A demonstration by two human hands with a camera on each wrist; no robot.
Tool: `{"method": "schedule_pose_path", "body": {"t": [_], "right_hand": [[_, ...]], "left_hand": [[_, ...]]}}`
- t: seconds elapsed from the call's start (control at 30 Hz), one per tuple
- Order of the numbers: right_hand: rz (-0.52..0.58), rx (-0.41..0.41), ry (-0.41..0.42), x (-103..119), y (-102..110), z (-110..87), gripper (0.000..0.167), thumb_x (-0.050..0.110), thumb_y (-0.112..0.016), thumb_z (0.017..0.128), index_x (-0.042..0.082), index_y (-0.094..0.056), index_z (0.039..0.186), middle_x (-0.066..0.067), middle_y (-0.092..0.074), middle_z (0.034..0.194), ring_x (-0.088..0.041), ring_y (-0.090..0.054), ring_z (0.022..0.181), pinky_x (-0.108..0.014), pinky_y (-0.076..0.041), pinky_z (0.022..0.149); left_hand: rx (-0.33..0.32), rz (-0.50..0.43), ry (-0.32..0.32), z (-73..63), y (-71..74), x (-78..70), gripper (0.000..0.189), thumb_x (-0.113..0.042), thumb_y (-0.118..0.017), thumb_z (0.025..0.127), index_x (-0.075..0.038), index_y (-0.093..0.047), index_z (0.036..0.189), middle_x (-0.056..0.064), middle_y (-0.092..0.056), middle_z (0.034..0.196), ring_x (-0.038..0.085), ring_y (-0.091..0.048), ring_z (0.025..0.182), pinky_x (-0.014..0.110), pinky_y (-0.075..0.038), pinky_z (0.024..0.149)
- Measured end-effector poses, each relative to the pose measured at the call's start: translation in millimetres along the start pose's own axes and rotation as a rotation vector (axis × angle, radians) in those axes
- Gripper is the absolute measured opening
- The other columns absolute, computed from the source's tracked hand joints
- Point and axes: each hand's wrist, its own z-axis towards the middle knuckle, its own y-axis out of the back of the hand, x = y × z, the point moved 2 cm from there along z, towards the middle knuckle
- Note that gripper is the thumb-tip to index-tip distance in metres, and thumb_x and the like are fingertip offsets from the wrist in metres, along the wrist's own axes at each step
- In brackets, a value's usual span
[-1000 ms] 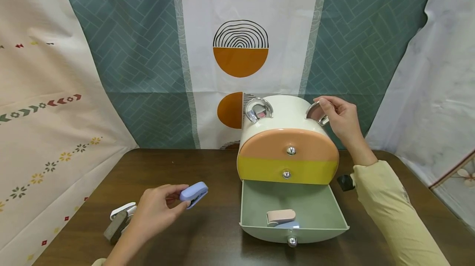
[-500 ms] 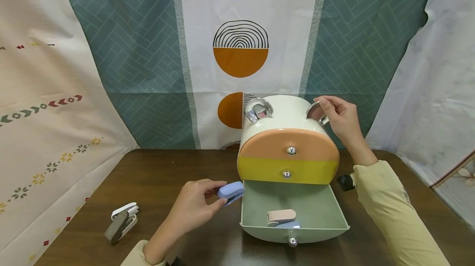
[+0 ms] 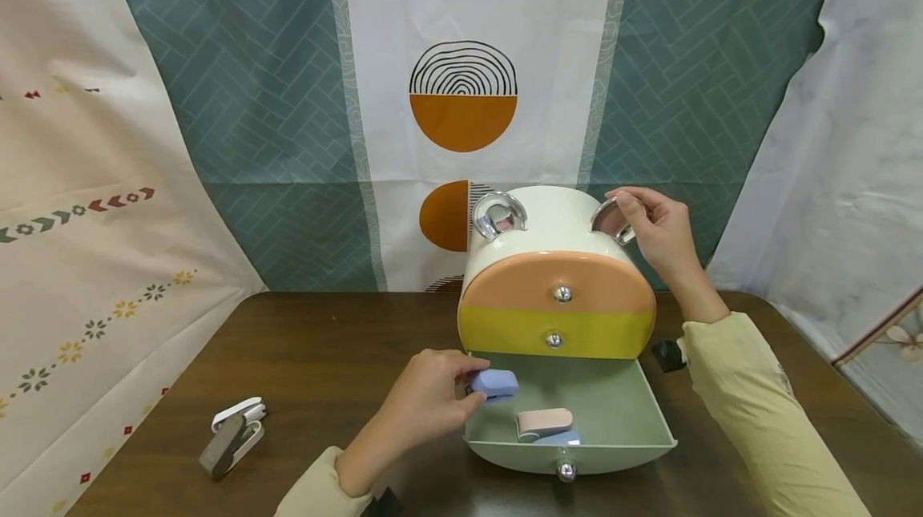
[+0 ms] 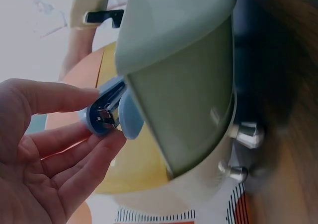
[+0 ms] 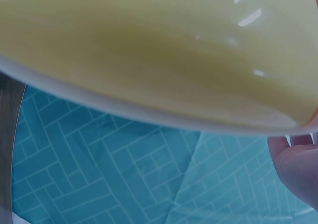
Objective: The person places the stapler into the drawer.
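My left hand (image 3: 425,401) pinches a small blue stapler (image 3: 496,383) between thumb and fingers, over the left side of the pulled-out green drawer (image 3: 613,401). In the left wrist view the metal inside the stapler (image 4: 130,117) shows between its two halves. A pink stapler (image 3: 545,422) lies in the drawer, partly covering a light blue item (image 3: 562,438) whose kind is hidden. With thumb and fingers, my right hand (image 3: 669,238) grips the right round silver ear (image 3: 610,220) on top of the drawer box (image 3: 551,216).
A grey stapler (image 3: 222,446) and a white stapler (image 3: 241,411) lie together on the left of the dark wooden table (image 3: 324,349). The orange drawer (image 3: 519,280) and yellow drawer (image 3: 497,329) are pushed in. A patterned cloth (image 3: 274,100) hangs behind.
My left hand has carried the blue stapler rightward from over the table to above the drawer. My right hand has stayed on the silver ear.
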Motion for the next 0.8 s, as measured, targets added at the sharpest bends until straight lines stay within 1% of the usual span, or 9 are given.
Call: {"method": "schedule_pose_path", "body": {"t": [0.17, 0.27, 0.33, 0.37, 0.43, 0.5, 0.57, 0.63, 0.8], "right_hand": [[0.018, 0.010, -0.003, 10, -1, -2.2, 0.025, 0.018, -0.050, 0.093, 0.000, -0.064, 0.104, 0.021, -0.061, 0.064, -0.001, -0.056, 0.063, -0.017, -0.042, 0.070], [0.018, 0.010, -0.004, 16, -2, -3.6, 0.024, 0.016, -0.050, 0.094, -0.002, -0.063, 0.103, 0.022, -0.060, 0.063, -0.002, -0.054, 0.059, -0.016, -0.040, 0.065], [0.013, 0.008, -0.004, 16, -3, -3.7, 0.024, 0.015, -0.050, 0.093, -0.002, -0.063, 0.103, 0.022, -0.059, 0.063, -0.004, -0.053, 0.057, -0.019, -0.038, 0.059], [0.007, 0.006, -0.004, 14, -3, -3.3, 0.024, 0.016, -0.050, 0.093, -0.003, -0.063, 0.103, 0.021, -0.060, 0.062, -0.005, -0.052, 0.056, -0.019, -0.038, 0.058], [-0.001, 0.002, -0.004, 9, -2, -2.4, 0.025, 0.017, -0.051, 0.093, -0.003, -0.063, 0.104, 0.018, -0.061, 0.062, -0.007, -0.051, 0.055, -0.021, -0.037, 0.055], [0.001, -0.001, 0.002, 4, -1, -1.1, 0.026, 0.018, -0.052, 0.093, -0.001, -0.064, 0.104, 0.014, -0.062, 0.063, -0.008, -0.054, 0.057, -0.020, -0.039, 0.058], [0.002, -0.004, 0.007, 1, -1, -0.2, 0.026, 0.020, -0.052, 0.093, 0.001, -0.064, 0.104, 0.012, -0.063, 0.064, -0.008, -0.055, 0.059, -0.019, -0.041, 0.060], [0.005, -0.008, 0.010, 0, 0, 0.1, 0.026, 0.022, -0.052, 0.093, 0.002, -0.065, 0.104, 0.013, -0.063, 0.064, -0.008, -0.054, 0.057, -0.019, -0.039, 0.057], [0.012, -0.007, 0.015, -1, 0, -0.2, 0.027, 0.022, -0.052, 0.093, 0.002, -0.065, 0.103, 0.010, -0.064, 0.064, -0.009, -0.053, 0.055, -0.020, -0.037, 0.053]], "left_hand": [[0.091, 0.046, -0.048, 7.8, -10.9, -4.9, 0.021, -0.009, -0.070, 0.071, -0.006, -0.072, 0.092, -0.001, -0.068, 0.080, 0.001, -0.056, 0.064, 0.014, -0.042, 0.056], [0.149, 0.116, -0.061, 11.0, -17.0, -7.4, 0.016, -0.010, -0.069, 0.071, -0.010, -0.072, 0.087, -0.007, -0.064, 0.072, -0.001, -0.047, 0.058, 0.013, -0.036, 0.051], [0.177, 0.164, -0.067, 11.7, -20.6, -8.8, 0.008, -0.008, -0.068, 0.070, -0.014, -0.069, 0.075, -0.011, -0.054, 0.062, 0.000, -0.036, 0.052, 0.014, -0.028, 0.045], [0.185, 0.186, -0.069, 11.8, -22.0, -9.5, 0.008, -0.007, -0.067, 0.070, -0.015, -0.066, 0.070, -0.012, -0.047, 0.058, 0.000, -0.031, 0.050, 0.015, -0.023, 0.044], [0.193, 0.214, -0.069, 12.0, -24.0, -10.6, 0.017, -0.004, -0.066, 0.068, -0.017, -0.057, 0.060, -0.011, -0.033, 0.054, 0.002, -0.021, 0.049, 0.017, -0.015, 0.042], [0.188, 0.231, -0.069, 12.4, -24.7, -11.6, 0.025, -0.003, -0.064, 0.068, -0.018, -0.049, 0.056, -0.010, -0.024, 0.053, 0.003, -0.016, 0.048, 0.017, -0.012, 0.043], [0.180, 0.236, -0.071, 13.1, -24.1, -13.0, 0.026, -0.002, -0.065, 0.067, -0.018, -0.048, 0.055, -0.011, -0.022, 0.053, 0.003, -0.015, 0.048, 0.017, -0.011, 0.042], [0.186, 0.238, -0.074, 13.8, -23.4, -14.7, 0.026, -0.002, -0.065, 0.067, -0.018, -0.048, 0.055, -0.011, -0.021, 0.052, 0.002, -0.015, 0.048, 0.017, -0.011, 0.042], [0.253, 0.223, -0.075, 15.5, -23.0, -18.7, 0.014, -0.004, -0.066, 0.068, -0.015, -0.060, 0.062, -0.012, -0.026, 0.051, 0.002, -0.019, 0.048, 0.018, -0.014, 0.042]]}}
